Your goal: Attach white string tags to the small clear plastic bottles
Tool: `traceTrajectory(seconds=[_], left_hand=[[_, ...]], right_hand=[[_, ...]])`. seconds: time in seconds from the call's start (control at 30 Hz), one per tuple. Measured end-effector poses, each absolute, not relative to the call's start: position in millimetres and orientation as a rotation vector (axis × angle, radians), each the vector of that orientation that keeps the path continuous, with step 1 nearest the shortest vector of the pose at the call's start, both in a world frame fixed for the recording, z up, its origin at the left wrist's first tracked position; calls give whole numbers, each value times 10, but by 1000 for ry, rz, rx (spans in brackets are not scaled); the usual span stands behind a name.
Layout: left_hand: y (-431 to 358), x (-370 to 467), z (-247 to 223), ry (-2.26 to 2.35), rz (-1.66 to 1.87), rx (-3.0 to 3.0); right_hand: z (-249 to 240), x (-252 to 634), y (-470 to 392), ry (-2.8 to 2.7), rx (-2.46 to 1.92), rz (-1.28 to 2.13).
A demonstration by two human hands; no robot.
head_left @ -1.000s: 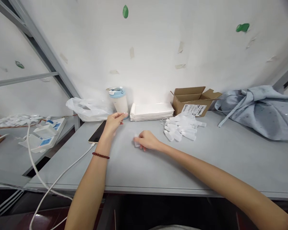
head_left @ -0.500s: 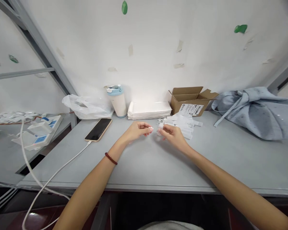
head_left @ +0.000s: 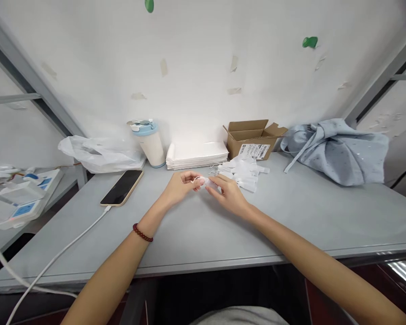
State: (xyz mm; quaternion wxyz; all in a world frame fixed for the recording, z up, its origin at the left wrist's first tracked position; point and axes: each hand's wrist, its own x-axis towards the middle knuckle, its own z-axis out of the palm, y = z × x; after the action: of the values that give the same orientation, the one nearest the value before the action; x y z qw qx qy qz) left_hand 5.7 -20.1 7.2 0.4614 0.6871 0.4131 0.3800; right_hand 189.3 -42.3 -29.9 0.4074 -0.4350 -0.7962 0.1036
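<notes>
My left hand (head_left: 181, 187) is closed in a pinch, and a thin white cord (head_left: 195, 179) shows at its fingertips. My right hand (head_left: 232, 195) has its thumb and fingers closed on a small whitish, translucent piece (head_left: 209, 183). The two hands' fingertips nearly meet at this piece, just above the table. Fingers cover most of it, so its exact kind is unclear. Behind the right hand lies a pile of similar flat, translucent white pieces (head_left: 245, 170) with thin cords at their left end.
A phone (head_left: 122, 187) with a charging cable lies left on the grey table (head_left: 196, 239). Along the wall stand a plastic bag (head_left: 99, 155), a tumbler (head_left: 151, 146), stacked white sheets or envelopes (head_left: 196, 155), an open cardboard box (head_left: 246, 146) and a grey-blue cloth bundle (head_left: 341, 151).
My hands have come together, bringing the right hand's piece up to the left fingertips. A cord now shows at the left hand. The view has turned slightly right.
</notes>
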Motion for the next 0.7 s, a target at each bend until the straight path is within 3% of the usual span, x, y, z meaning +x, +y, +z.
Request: traceTrajectory(seconds=[0.23, 0.33, 0.5, 0.7], left_hand=[[-226, 77, 74, 1063, 900, 1749], [-229, 80, 59, 1002, 911, 1733], [-216, 64, 35, 891, 985, 1699], [-234, 62, 81, 922, 945, 1610]], right_hand=[[-321, 1941, -385, -2097, -1053, 18], [-253, 1953, -402, -2086, -1058, 217], [-142, 1953, -429, -1924, -1094, 836], [-110, 1937, -452, -1870, -1052, 923]])
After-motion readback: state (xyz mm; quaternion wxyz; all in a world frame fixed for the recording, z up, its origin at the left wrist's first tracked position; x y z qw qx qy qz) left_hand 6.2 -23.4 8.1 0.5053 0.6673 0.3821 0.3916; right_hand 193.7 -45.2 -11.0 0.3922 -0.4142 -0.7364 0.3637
